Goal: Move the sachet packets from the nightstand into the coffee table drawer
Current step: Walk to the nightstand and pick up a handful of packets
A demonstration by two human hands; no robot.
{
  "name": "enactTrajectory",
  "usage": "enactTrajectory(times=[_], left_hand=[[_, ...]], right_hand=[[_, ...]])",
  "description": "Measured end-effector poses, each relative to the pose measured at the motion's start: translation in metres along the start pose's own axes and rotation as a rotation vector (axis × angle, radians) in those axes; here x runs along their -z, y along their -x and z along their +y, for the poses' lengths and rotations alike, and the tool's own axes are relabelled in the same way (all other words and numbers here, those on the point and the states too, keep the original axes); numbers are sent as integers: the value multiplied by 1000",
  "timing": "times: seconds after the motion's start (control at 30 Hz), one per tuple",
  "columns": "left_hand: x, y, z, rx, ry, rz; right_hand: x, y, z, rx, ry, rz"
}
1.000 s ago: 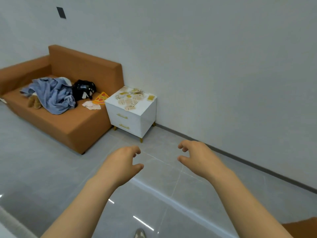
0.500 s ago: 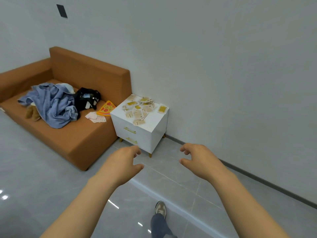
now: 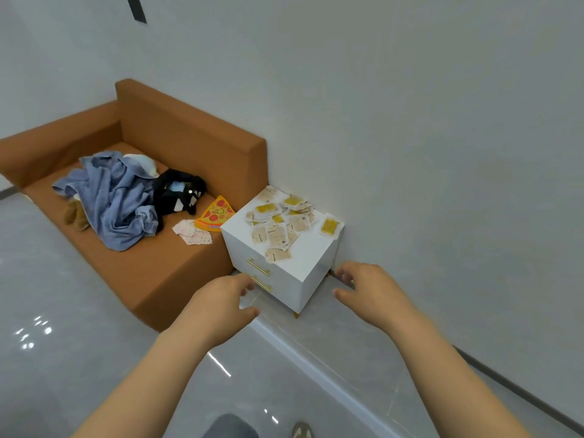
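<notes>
Several beige and yellow sachet packets (image 3: pixel 279 227) lie scattered on top of a white nightstand (image 3: pixel 311 267) with two gold-handled drawers, standing against the wall. One yellow sachet (image 3: pixel 329 226) lies apart at the right rear corner. My left hand (image 3: pixel 222 303) hovers in front of the nightstand's lower drawer, fingers loosely curled, holding nothing. My right hand (image 3: pixel 371 290) hovers beside the nightstand's right side, fingers relaxed and empty. The coffee table is out of view.
An orange sofa (image 3: pixel 151 273) stands left of the nightstand, carrying a blue cloth (image 3: pixel 112 200), a black bag (image 3: pixel 178 192), a pizza-slice toy (image 3: pixel 215 214) and a small patterned cloth (image 3: pixel 192 232). Grey tiled floor (image 3: pixel 63 343) spreads below. My shoe (image 3: pixel 301 429) shows at the bottom.
I have walked closer: the nightstand and sofa now look larger and sit just beyond my hands. Both hands stay raised and empty.
</notes>
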State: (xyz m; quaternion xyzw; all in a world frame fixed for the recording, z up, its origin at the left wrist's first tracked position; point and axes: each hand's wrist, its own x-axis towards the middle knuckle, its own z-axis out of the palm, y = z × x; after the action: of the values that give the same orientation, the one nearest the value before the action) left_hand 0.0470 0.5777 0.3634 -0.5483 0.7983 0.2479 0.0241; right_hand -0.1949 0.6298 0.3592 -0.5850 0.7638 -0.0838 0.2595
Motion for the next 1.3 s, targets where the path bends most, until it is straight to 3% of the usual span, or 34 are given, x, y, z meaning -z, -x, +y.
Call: enactTrajectory(times=[0.7, 1.3], left_hand=[[110, -293, -135, -96, -70, -136], [91, -506, -128, -110, -197, -317]], right_hand=[[-16, -260, -94, -234, -72, -85], [-18, -440, -8, -433, -110, -184]])
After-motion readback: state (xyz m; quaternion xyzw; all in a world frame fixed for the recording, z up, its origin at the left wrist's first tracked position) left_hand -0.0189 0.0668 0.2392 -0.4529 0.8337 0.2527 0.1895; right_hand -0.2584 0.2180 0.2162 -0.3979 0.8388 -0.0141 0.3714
